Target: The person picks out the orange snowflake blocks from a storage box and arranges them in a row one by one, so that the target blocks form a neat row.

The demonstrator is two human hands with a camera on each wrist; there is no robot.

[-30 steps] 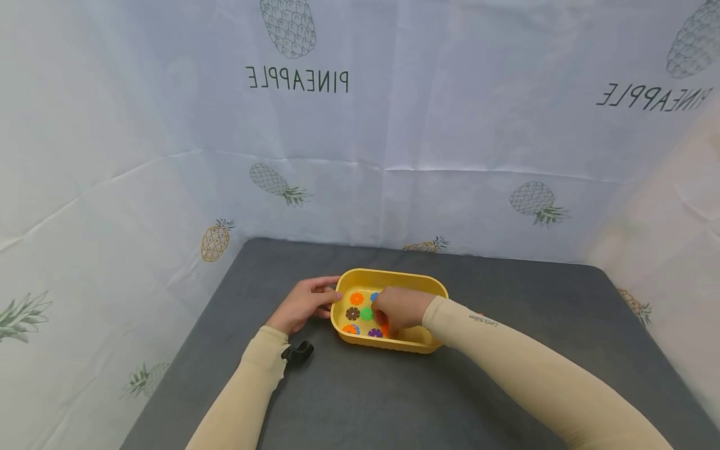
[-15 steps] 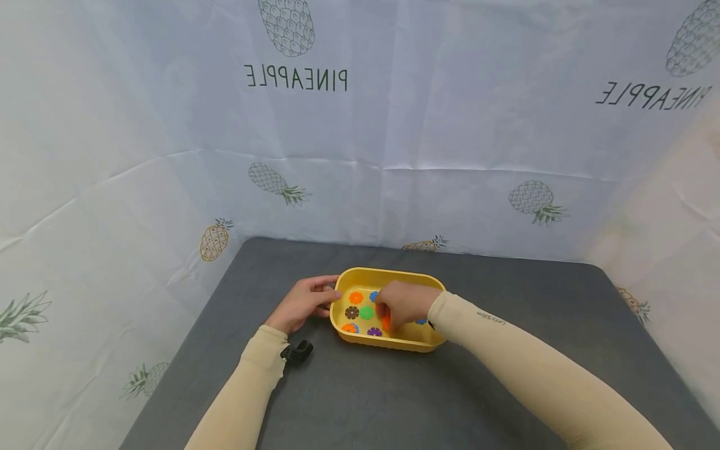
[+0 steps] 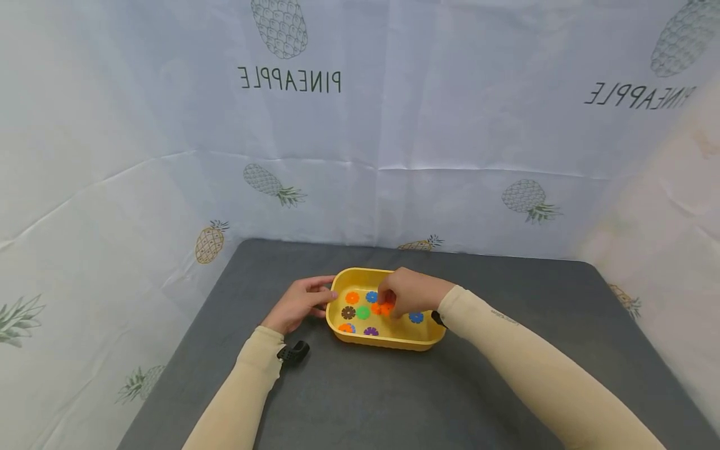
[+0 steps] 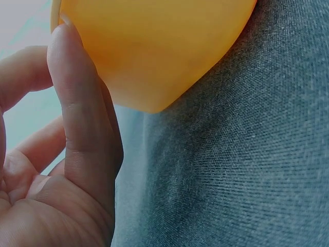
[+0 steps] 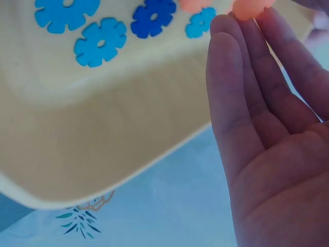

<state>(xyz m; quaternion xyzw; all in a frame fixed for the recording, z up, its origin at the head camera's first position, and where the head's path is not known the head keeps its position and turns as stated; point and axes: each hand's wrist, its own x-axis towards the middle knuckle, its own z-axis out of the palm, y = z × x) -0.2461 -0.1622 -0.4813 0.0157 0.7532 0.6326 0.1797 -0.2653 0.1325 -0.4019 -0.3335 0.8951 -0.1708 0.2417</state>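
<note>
In the head view my left hand (image 3: 300, 304) holds the left end of a yellow plastic basin (image 3: 388, 343), thumb over its rim and fingers outside. The left wrist view shows the thumb (image 4: 77, 87) against the basin's wall. My right hand (image 3: 413, 294) is over the basin, pinching an orange notched flower-shaped disc (image 5: 252, 7) at its fingertips. Below and around it lie similar discs: a brown one (image 3: 349, 312), a green one (image 3: 362, 312), a purple one (image 3: 371, 332), a blue one (image 3: 416, 317) and another orange one (image 3: 352, 298).
The basin stands on a dark grey table (image 3: 360, 400). A white cloth with pineapple prints (image 3: 360, 125) hangs behind it and at both sides. A black strap (image 3: 294, 354) sits by the left wrist.
My right hand has risen slightly toward the basin's far side with the orange disc, baring more of the basin floor and a blue disc at the right. The left hand keeps its hold.
</note>
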